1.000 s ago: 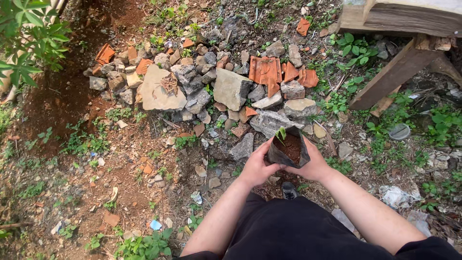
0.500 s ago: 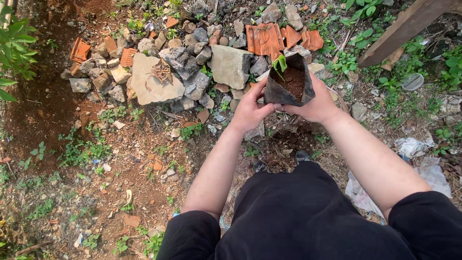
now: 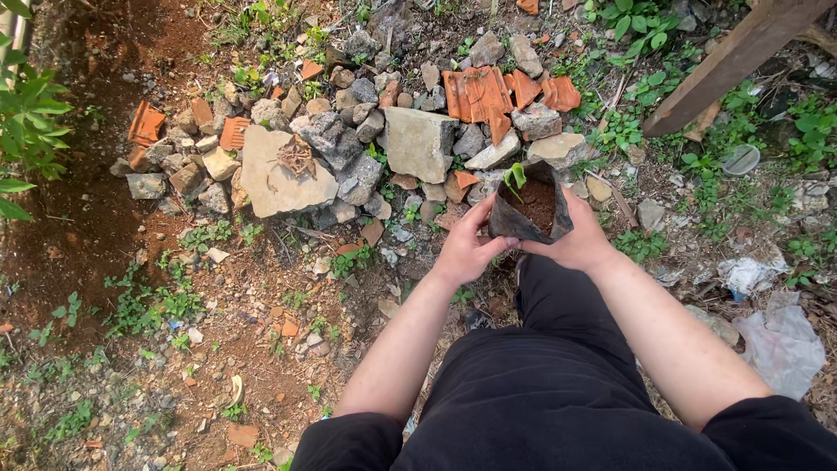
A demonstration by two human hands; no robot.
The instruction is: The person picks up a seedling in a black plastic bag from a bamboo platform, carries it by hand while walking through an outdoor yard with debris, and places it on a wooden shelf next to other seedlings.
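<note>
I hold a small black plastic nursery bag (image 3: 526, 228) filled with brown soil between both hands, just above my knees. A little green seedling (image 3: 514, 177) sticks up from its left side. My left hand (image 3: 466, 249) grips the bag's left wall. My right hand (image 3: 582, 242) cups its right wall and base. Black trousers (image 3: 558, 392) cover my legs below.
A heap of grey stones (image 3: 418, 142) and broken orange roof tiles (image 3: 476, 92) lies right beyond the bag. A flat pale slab (image 3: 272, 174) sits to the left. A wooden beam (image 3: 732, 59) slants at top right. Plastic scraps (image 3: 776, 336) lie on the right. Red-brown earth with weeds spreads left.
The bag has come down and a little toward me with both hands on it. The view has shifted slightly, with the stone heap now lower in the frame.
</note>
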